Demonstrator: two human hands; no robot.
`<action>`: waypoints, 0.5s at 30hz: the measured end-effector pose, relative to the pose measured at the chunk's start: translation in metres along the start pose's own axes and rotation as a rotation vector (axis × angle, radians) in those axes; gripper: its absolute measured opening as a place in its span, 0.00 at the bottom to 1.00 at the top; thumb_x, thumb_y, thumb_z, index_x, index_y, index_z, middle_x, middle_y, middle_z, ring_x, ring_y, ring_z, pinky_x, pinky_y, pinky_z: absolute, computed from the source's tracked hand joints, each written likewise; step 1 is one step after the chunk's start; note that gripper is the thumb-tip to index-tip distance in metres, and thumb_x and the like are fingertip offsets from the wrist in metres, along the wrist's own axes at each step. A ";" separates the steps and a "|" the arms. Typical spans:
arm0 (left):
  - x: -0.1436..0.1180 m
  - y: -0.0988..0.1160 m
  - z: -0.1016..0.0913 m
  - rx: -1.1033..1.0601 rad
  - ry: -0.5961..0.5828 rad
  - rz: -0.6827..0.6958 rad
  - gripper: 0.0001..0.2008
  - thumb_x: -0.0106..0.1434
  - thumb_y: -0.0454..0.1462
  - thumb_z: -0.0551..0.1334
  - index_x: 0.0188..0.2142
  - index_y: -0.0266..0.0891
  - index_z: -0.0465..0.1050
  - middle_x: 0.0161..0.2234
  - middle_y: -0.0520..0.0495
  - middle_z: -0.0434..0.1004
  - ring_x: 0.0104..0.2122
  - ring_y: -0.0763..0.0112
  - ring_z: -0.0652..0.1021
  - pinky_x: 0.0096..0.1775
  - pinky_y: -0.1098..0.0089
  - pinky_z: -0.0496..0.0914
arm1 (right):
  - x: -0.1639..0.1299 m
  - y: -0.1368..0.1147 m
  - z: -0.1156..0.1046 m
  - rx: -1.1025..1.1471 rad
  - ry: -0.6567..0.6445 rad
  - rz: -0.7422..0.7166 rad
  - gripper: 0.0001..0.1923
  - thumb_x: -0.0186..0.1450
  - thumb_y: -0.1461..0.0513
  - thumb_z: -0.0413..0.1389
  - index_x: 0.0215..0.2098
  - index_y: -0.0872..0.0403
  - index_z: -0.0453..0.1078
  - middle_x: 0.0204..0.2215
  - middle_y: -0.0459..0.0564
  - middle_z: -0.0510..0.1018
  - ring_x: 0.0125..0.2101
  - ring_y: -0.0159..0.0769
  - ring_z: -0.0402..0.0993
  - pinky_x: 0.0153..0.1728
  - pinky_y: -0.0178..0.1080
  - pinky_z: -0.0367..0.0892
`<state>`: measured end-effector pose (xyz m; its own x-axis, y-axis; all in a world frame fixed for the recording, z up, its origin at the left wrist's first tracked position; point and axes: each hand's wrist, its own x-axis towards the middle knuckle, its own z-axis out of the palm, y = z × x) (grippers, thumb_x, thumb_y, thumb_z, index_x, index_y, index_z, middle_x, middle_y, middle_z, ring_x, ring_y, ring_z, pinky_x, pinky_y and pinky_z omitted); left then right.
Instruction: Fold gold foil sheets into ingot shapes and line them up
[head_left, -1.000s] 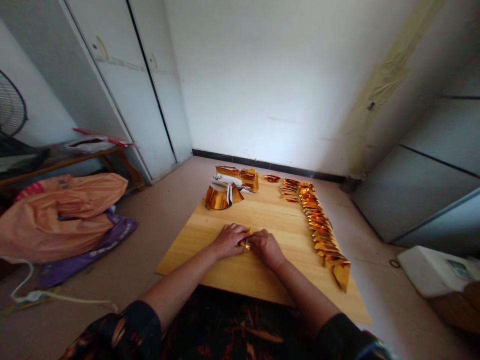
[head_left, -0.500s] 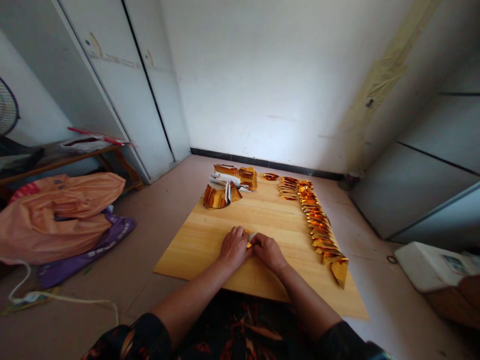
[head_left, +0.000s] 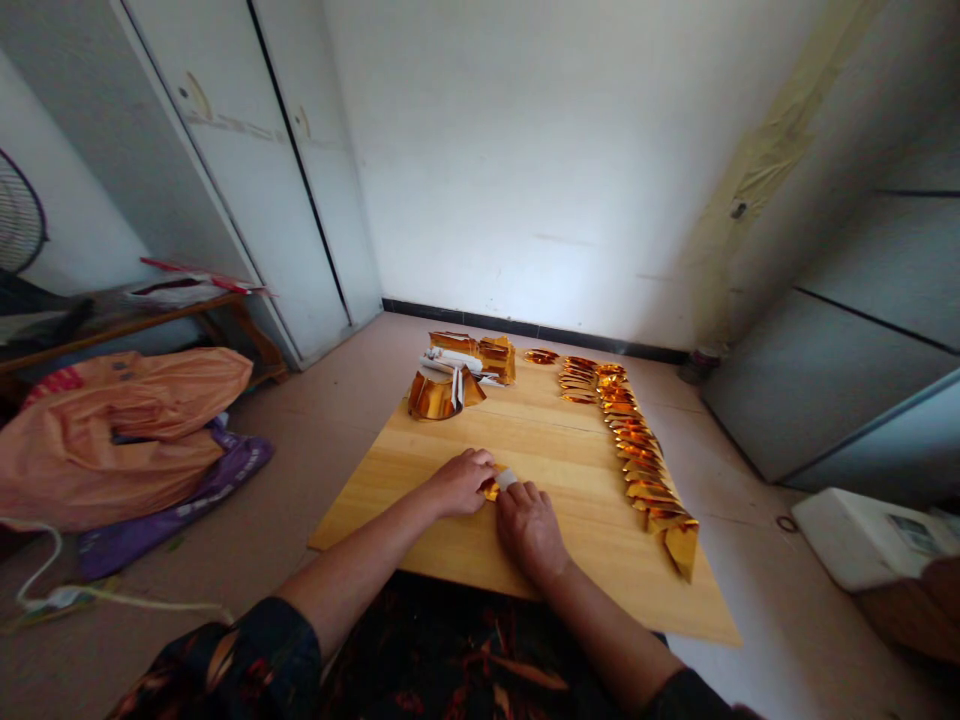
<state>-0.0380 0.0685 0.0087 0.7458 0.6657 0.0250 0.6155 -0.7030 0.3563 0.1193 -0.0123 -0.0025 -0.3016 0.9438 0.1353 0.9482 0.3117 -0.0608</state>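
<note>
The foil piece (head_left: pixel 498 484) between the hands is shiny gold with a white flap. The board (head_left: pixel 420 470) is pale yellow wood with a fine straight grain. The row (head_left: pixel 637 450) of folded pieces along its right side gleams orange-gold, as does the stack (head_left: pixel 459 372) at the far end, which shows white strips. The sleeves (head_left: pixel 255 660) are black with a rust-red leaf pattern. On the floor lie a salmon-orange bag (head_left: pixel 120 430) and a purple bag (head_left: pixel 225 470). The wall (head_left: pixel 562 150) is white above a black skirting.
</note>
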 end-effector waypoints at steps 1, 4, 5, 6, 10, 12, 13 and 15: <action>0.002 -0.002 -0.002 0.005 -0.010 0.012 0.10 0.56 0.31 0.57 0.36 0.41 0.75 0.40 0.45 0.71 0.42 0.64 0.70 0.44 0.67 0.65 | 0.000 0.000 0.002 -0.013 0.004 -0.002 0.08 0.66 0.64 0.49 0.38 0.52 0.70 0.37 0.53 0.74 0.39 0.40 0.65 0.36 0.39 0.58; 0.006 -0.002 -0.006 0.053 -0.015 0.013 0.09 0.58 0.31 0.57 0.32 0.41 0.75 0.38 0.45 0.72 0.41 0.63 0.69 0.42 0.65 0.65 | 0.004 0.003 0.006 -0.029 -0.007 -0.021 0.08 0.67 0.64 0.49 0.37 0.51 0.70 0.36 0.51 0.74 0.38 0.40 0.65 0.34 0.38 0.57; 0.006 -0.002 -0.007 0.064 -0.014 0.016 0.09 0.58 0.31 0.56 0.30 0.41 0.75 0.38 0.45 0.72 0.41 0.63 0.69 0.42 0.65 0.64 | 0.005 0.005 0.006 -0.030 -0.012 -0.024 0.08 0.67 0.64 0.49 0.36 0.51 0.70 0.36 0.51 0.74 0.38 0.39 0.65 0.34 0.38 0.57; 0.006 -0.001 -0.008 0.066 -0.009 0.025 0.09 0.59 0.31 0.56 0.30 0.41 0.75 0.37 0.45 0.72 0.41 0.63 0.69 0.42 0.65 0.64 | 0.007 0.007 0.006 -0.030 -0.017 -0.029 0.08 0.67 0.64 0.49 0.36 0.51 0.71 0.35 0.51 0.74 0.38 0.39 0.65 0.34 0.38 0.57; 0.003 -0.001 -0.006 -0.002 0.021 0.089 0.10 0.61 0.31 0.54 0.31 0.39 0.73 0.37 0.47 0.71 0.39 0.67 0.69 0.40 0.69 0.63 | 0.012 0.013 0.003 -0.047 -0.037 -0.095 0.09 0.67 0.64 0.50 0.36 0.53 0.72 0.35 0.52 0.74 0.38 0.39 0.66 0.34 0.38 0.58; 0.002 -0.003 -0.005 -0.009 0.022 0.114 0.09 0.61 0.30 0.54 0.33 0.39 0.73 0.37 0.46 0.71 0.39 0.67 0.69 0.40 0.69 0.63 | 0.015 0.014 -0.001 -0.071 -0.071 -0.148 0.09 0.67 0.65 0.49 0.36 0.54 0.73 0.35 0.53 0.75 0.38 0.40 0.68 0.34 0.39 0.59; 0.002 -0.005 -0.005 0.003 0.018 0.123 0.09 0.60 0.30 0.55 0.34 0.40 0.74 0.37 0.46 0.71 0.39 0.67 0.69 0.40 0.68 0.63 | 0.018 0.013 -0.004 -0.088 -0.098 -0.174 0.10 0.66 0.66 0.49 0.36 0.55 0.73 0.34 0.54 0.75 0.37 0.40 0.69 0.34 0.39 0.60; 0.004 -0.007 -0.007 0.040 0.002 0.136 0.10 0.57 0.31 0.57 0.35 0.41 0.74 0.38 0.45 0.71 0.40 0.64 0.69 0.41 0.66 0.63 | 0.023 0.009 -0.012 -0.131 -0.164 -0.223 0.11 0.65 0.69 0.49 0.36 0.58 0.73 0.33 0.57 0.76 0.36 0.40 0.70 0.33 0.39 0.61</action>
<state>-0.0413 0.0778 0.0130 0.8229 0.5636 0.0722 0.5182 -0.7965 0.3117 0.1223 0.0112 0.0118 -0.5056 0.8622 -0.0312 0.8584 0.5063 0.0820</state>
